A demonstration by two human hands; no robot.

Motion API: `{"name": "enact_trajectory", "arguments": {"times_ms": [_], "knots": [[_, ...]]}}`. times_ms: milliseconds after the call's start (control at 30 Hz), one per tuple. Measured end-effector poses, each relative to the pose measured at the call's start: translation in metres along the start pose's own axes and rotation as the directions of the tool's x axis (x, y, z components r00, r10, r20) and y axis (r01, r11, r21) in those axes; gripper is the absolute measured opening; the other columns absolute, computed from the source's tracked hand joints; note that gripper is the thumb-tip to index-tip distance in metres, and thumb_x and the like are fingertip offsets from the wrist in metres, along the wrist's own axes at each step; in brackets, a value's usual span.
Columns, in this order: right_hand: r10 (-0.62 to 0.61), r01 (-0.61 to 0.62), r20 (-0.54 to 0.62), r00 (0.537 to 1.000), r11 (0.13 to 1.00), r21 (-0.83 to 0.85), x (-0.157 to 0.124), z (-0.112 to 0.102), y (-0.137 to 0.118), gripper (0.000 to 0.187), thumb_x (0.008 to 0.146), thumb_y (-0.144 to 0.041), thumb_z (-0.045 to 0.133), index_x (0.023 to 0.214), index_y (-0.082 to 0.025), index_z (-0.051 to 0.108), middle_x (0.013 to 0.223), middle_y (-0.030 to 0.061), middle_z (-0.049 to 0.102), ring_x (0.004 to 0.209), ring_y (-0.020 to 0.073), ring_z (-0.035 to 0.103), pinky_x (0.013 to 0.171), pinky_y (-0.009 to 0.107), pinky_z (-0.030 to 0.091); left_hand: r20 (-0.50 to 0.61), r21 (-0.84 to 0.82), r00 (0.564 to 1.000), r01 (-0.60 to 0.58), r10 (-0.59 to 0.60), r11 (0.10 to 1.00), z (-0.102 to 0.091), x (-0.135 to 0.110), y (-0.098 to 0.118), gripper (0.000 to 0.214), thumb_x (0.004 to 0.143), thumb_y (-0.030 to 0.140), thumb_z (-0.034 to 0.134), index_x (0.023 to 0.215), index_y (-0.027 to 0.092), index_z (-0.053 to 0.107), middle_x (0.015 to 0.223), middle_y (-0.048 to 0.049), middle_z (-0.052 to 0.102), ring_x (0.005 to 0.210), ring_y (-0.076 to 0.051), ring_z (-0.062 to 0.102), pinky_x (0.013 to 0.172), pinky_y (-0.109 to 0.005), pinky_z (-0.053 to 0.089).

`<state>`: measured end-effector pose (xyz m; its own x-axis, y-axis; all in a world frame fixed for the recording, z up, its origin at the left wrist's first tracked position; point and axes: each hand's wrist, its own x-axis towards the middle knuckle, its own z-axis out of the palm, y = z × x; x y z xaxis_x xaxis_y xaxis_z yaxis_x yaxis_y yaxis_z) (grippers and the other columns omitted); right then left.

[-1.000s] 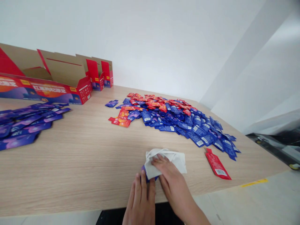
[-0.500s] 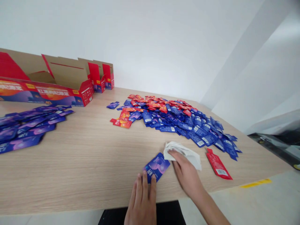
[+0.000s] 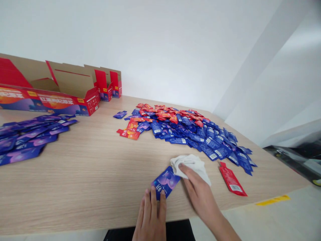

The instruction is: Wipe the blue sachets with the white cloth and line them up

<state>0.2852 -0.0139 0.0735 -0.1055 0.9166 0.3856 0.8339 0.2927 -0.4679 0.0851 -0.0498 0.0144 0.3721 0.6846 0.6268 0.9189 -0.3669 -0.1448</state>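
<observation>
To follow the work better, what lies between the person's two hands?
In the head view, a purple sachet lies between the left hand and the right hand.

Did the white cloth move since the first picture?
Yes. The white cloth slid right, closer to the red sachet, and it no longer covers the blue-purple sachet.

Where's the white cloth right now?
In the head view, the white cloth lies on the table under the right hand, just left of the lone red sachet.
</observation>
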Motion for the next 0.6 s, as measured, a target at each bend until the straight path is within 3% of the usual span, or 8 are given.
{"name": "enact_trajectory", "arguments": {"times_ms": [67, 133, 200, 300, 400, 467, 533, 600], "knots": [[-0.149, 0.144, 0.102, 0.983, 0.988, 0.055, -0.003, 0.004, -0.009, 0.041, 0.105, -0.019, 0.047, 0.142, -0.027, 0.062, 0.147, 0.006, 0.063, 0.14, 0.0215, 0.056, 0.121, 0.043, 0.043, 0.004, -0.006, 1.0, 0.004, -0.004, 1.0, 0.001, 0.0, 0.001, 0.038, 0.087, 0.024, 0.06, 0.124, 0.022, 0.07, 0.134, -0.0138, 0.069, 0.124, -0.03, 0.065, 0.099, -0.041, 0.058], [-0.175, 0.17, 0.126, 0.976, 0.984, 0.052, -0.004, 0.007, -0.008, 0.042, 0.104, -0.017, 0.046, 0.141, -0.027, 0.063, 0.146, 0.0055, 0.064, 0.14, 0.0214, 0.056, 0.122, 0.044, 0.042, 0.015, -0.016, 1.0, 0.008, -0.007, 1.0, 0.001, -0.001, 0.0, 0.04, 0.087, 0.023, 0.059, 0.126, 0.023, 0.069, 0.136, -0.0129, 0.068, 0.126, -0.029, 0.064, 0.1, -0.041, 0.057], [-0.032, 0.033, 0.031, 0.999, 0.999, -0.02, -0.001, 0.005, 0.003, 0.04, 0.103, -0.017, 0.044, 0.136, -0.022, 0.067, 0.142, 0.0087, 0.067, 0.136, 0.0249, 0.06, 0.119, 0.049, 0.045, 0.017, -0.014, 1.0, 0.009, -0.009, 1.0, 0.001, -0.001, -0.001, 0.044, 0.087, 0.022, 0.058, 0.13, 0.023, 0.067, 0.138, -0.0126, 0.066, 0.125, -0.028, 0.064, 0.099, -0.039, 0.057], [0.143, -0.152, -0.111, 0.983, 0.986, -0.068, 0.003, -0.004, 0.013, 0.039, 0.103, -0.022, 0.043, 0.132, -0.02, 0.069, 0.138, 0.0117, 0.07, 0.131, 0.0286, 0.064, 0.114, 0.053, 0.05, -0.009, 0.004, 1.0, 0.0, 0.0, 1.0, 0.001, 0.0, -0.001, 0.043, 0.089, 0.023, 0.058, 0.13, 0.021, 0.067, 0.135, -0.0144, 0.068, 0.122, -0.029, 0.066, 0.097, -0.039, 0.058], [-0.042, 0.042, 0.023, 0.999, 0.999, 0.007, 0.0, -0.006, -0.004, 0.04, 0.104, -0.022, 0.046, 0.14, -0.026, 0.064, 0.143, 0.0074, 0.067, 0.135, 0.0239, 0.061, 0.116, 0.044, 0.048, -0.039, 0.001, 0.999, 0.002, -0.002, 1.0, 0.003, 0.0, 0.0, 0.038, 0.09, 0.025, 0.057, 0.126, 0.021, 0.068, 0.132, -0.0142, 0.07, 0.121, -0.03, 0.067, 0.096, -0.041, 0.058], [-0.174, 0.169, 0.119, 0.977, 0.984, 0.053, -0.002, -0.001, -0.015, 0.043, 0.103, -0.018, 0.046, 0.141, -0.028, 0.063, 0.144, 0.0053, 0.066, 0.137, 0.0216, 0.059, 0.119, 0.041, 0.045, -0.037, -0.025, 0.999, 0.006, -0.007, 1.0, 0.004, -0.002, -0.001, 0.038, 0.09, 0.024, 0.056, 0.126, 0.022, 0.068, 0.133, -0.0121, 0.069, 0.123, -0.029, 0.066, 0.098, -0.041, 0.057], [-0.115, 0.115, 0.084, 0.99, 0.993, 0.008, -0.001, 0.003, -0.013, 0.043, 0.102, -0.016, 0.044, 0.137, -0.025, 0.066, 0.141, 0.0077, 0.068, 0.135, 0.0236, 0.061, 0.118, 0.045, 0.047, -0.025, -0.068, 1.0, 0.0, -0.001, 0.998, 0.005, -0.004, -0.006, 0.041, 0.091, 0.022, 0.055, 0.13, 0.024, 0.066, 0.137, -0.0099, 0.068, 0.126, -0.027, 0.064, 0.1, -0.039, 0.056], [0.054, -0.055, -0.024, 0.998, 0.997, -0.06, 0.0, 0.004, 0.0, 0.042, 0.102, -0.018, 0.041, 0.133, -0.021, 0.069, 0.137, 0.0111, 0.07, 0.13, 0.0268, 0.065, 0.114, 0.05, 0.05, -0.012, -0.106, 1.0, -0.006, 0.005, 0.994, 0.008, -0.005, -0.014, 0.046, 0.092, 0.021, 0.053, 0.136, 0.024, 0.062, 0.14, -0.0086, 0.066, 0.128, -0.025, 0.062, 0.102, -0.036, 0.054]]}}
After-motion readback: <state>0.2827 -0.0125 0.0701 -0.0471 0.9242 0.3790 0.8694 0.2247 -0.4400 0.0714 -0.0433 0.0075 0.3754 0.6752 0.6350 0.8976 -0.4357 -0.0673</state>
